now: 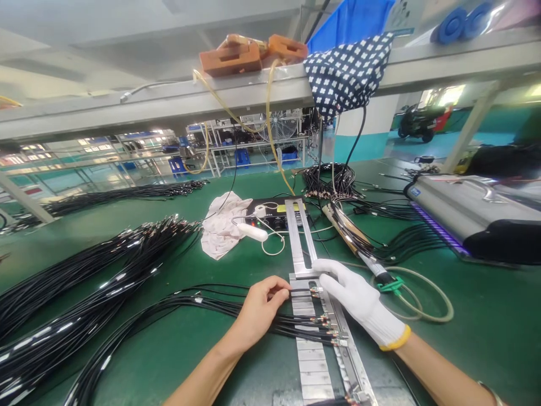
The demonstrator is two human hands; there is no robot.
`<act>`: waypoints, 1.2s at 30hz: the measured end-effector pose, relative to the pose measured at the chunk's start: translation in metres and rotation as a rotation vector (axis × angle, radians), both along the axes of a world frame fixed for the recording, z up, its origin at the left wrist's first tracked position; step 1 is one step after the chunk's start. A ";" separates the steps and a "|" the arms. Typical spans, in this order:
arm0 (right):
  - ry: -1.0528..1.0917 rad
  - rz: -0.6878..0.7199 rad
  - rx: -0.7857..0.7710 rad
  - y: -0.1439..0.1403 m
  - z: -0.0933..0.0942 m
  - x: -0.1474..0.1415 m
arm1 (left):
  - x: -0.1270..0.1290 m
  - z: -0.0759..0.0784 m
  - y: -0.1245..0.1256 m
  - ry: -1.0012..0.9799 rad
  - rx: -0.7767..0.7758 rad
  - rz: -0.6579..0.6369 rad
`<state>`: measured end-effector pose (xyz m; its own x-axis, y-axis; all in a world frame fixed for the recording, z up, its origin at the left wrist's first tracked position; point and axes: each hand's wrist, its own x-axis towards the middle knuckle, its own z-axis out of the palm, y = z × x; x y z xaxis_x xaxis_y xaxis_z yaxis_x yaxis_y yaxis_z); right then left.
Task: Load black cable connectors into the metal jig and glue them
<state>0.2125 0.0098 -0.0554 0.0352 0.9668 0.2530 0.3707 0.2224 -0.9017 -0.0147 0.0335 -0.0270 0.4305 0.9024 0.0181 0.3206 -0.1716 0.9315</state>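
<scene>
My bare left hand point(261, 307) pinches a black cable point(301, 293) between thumb and forefinger, close to its metal connector end. Several more black cables point(291, 327) lie side by side across a slotted metal fixture point(313, 361), their connectors point(336, 332) along its right-hand rail. A white glove with a yellow cuff covers my right hand point(353, 296). Its fingers are stretched out and apart, touching the fixture by the end of a flat metal frame point(298, 242). The undersides of the gloved fingers are hidden.
Thick bundles of black cable point(105, 287) cover the left of the green bench point(236, 361). Behind the fixture are a crumpled cloth point(224, 225) and a black control box point(276, 211). A silver machine with a purple glow point(477, 208) stands right; a shelf beam point(169, 104) crosses above.
</scene>
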 end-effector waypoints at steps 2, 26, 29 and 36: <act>0.020 0.043 0.016 -0.001 0.001 0.000 | -0.001 -0.001 0.001 -0.020 -0.019 0.003; 0.031 0.016 0.016 0.001 -0.003 -0.002 | -0.003 0.001 0.004 -0.007 -0.047 -0.035; 0.059 -0.020 0.015 0.005 -0.006 -0.001 | -0.001 0.001 -0.001 0.067 0.052 -0.027; 0.118 -0.067 0.024 0.009 -0.011 0.001 | 0.002 0.006 -0.011 0.243 0.311 -0.054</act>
<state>0.2139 0.0186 -0.0668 0.1307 0.9549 0.2665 0.2768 0.2230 -0.9347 -0.0127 0.0223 -0.0214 0.5022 0.8461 0.1788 0.5086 -0.4562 0.7302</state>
